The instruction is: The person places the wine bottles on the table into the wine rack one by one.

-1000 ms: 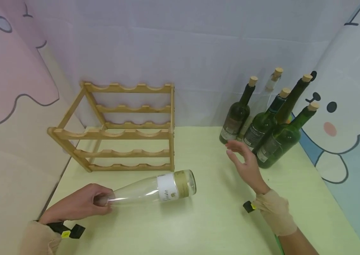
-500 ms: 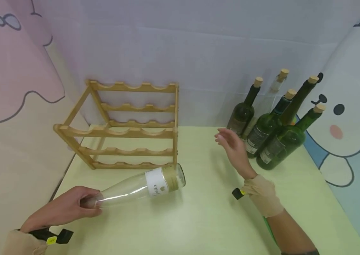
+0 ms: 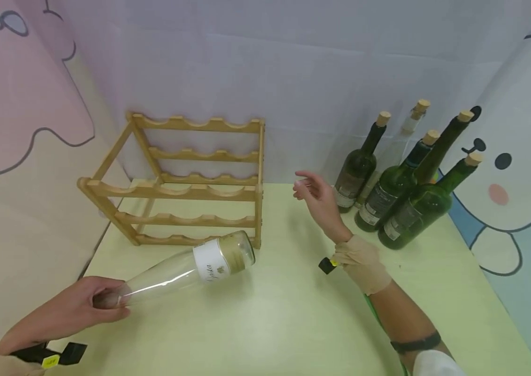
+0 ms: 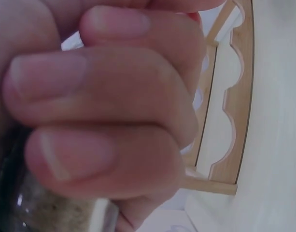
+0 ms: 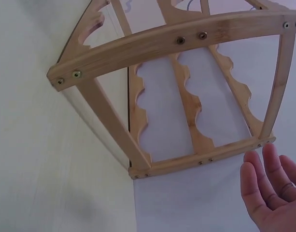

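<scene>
**Recorder:** Left side first. What are the fingers on?

**Me:** My left hand [image 3: 70,310] grips a clear bottle [image 3: 162,282] by the neck, fingers curled round it. The left wrist view shows them bent in and lying side by side, very close to the lens.

**Recorder:** Lie of the bottle?

**Me:** Tipped over, neck at my left, base pointing away and rightward. White label [image 3: 211,259] and gold band [image 3: 232,253] toward the base end. It is over the pale table [image 3: 270,334], in front of the wooden rack [image 3: 176,192]. From the head camera its base overlaps the rack's lowest front rail; touching or apart there, I cannot tell.

**Recorder:** And the right?

**Me:** My right hand [image 3: 323,206] is raised between the rack's right end and the bottle cluster, apart from the rack. Fingers relaxed, slightly bent, close to one another.

**Recorder:** Surroundings?

**Me:** Five corked bottles bunched upright at the right: a dark bottle [image 3: 354,169] nearest my hand, a clear one [image 3: 411,125] behind, three greenish ones [image 3: 415,214] beside. Rack has three tiers of scalloped rails. Pale cloth [image 3: 246,78] hangs behind everything; cartoon figures on both sides.
</scene>
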The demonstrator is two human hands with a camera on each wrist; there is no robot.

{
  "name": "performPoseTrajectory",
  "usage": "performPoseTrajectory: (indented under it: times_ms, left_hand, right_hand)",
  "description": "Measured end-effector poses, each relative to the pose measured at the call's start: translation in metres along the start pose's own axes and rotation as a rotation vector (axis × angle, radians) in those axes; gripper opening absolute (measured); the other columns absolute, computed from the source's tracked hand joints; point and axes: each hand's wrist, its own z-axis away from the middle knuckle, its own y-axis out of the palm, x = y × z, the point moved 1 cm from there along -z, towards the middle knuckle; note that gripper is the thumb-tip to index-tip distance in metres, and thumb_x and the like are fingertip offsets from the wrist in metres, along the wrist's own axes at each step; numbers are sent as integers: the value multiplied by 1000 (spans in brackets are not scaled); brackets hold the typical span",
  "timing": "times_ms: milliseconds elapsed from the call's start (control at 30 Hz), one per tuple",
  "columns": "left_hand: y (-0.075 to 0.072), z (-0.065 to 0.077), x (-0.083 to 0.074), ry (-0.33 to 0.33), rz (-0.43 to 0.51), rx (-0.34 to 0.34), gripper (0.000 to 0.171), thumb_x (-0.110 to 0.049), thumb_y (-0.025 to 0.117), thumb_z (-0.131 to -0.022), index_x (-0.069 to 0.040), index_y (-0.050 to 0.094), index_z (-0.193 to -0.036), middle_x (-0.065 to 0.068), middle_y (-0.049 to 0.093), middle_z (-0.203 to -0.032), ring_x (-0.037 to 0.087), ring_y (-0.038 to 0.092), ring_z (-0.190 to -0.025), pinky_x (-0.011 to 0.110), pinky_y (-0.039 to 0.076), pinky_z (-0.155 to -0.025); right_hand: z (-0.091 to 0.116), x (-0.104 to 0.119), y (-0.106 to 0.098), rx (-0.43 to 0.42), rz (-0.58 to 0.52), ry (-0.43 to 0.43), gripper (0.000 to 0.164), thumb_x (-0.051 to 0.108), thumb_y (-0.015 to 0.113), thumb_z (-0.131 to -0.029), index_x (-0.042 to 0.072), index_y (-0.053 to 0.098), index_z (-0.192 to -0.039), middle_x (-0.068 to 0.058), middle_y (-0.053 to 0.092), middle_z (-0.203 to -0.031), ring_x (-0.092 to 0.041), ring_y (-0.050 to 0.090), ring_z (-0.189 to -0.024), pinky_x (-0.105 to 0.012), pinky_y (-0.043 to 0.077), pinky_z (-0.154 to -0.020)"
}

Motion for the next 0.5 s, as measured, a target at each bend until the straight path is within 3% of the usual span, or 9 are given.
performPoseTrajectory:
  times_ms: [67, 200, 367, 500]
  left_hand:
    - [-4, 2, 2, -17, 3, -1, 17, -13, 76, -102, -20, 64, -92, -6, 42, -72, 2, 47, -67, 27, 42, -55]
    - [-10, 3, 7, -42, -7, -7, 9, -11, 73, -103, -17, 69, -100, -11, 57, -78, 5, 54, -70, 29, 45, -56]
    - [-13, 2, 10, -72, -56, -27, 6, -12, 73, -104, -17, 70, -102, -14, 59, -79, 3, 54, -69, 28, 44, -56]
    - [-16, 0, 9, -108, -84, -32, 2, -14, 73, -104, -15, 71, -103, -11, 62, -83, 3, 55, -72, 28, 46, -58]
  right_hand:
    - [-5, 2, 7, 20, -18, 1, 36, 10, 62, -110, -1, 60, -144, -21, 70, -111, -20, 70, -91, -29, 57, -86]
    - [-13, 9, 20, 82, -40, 1, 39, 12, 60, -112, 3, 56, -149, -22, 72, -121, -25, 71, -98, -33, 58, -89]
    - [-23, 20, 37, 140, -69, 3, 45, 14, 59, -112, 8, 51, -156, -24, 70, -131, -34, 71, -104, -39, 59, -91]
    - [-30, 32, 49, 148, -135, 19, 54, 12, 64, -109, 8, 47, -160, -27, 67, -135, -27, 74, -101, -44, 59, -93]
